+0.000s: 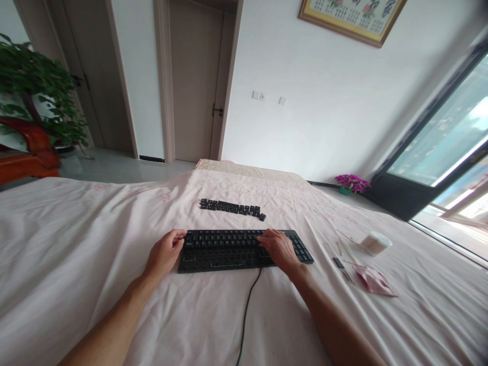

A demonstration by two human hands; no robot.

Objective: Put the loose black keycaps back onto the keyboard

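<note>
A black keyboard [224, 250] lies flat on the pink floral bedsheet. Its upper rows carry keycaps, while the lower rows are bare, with keycaps off. My left hand [166, 250] pinches the keyboard's upper left corner. Over the right part of the keys, my right hand [280, 246] has its fingers bent and pressed together at the upper rows; whatever they hold is hidden beneath them. Behind the keyboard, loose black keycaps [232, 207] lie in an uneven band on the sheet. A black cable [247, 305] runs from the keyboard's front edge toward me.
To the right on the sheet are a white round container of cotton swabs [376, 243], a pink cloth [374, 279], a small dark-handled tool [338, 263] and loose swabs. Beyond the bed stand a door [194, 86], potted purple flowers [353, 183] and a red wooden chair [30, 147].
</note>
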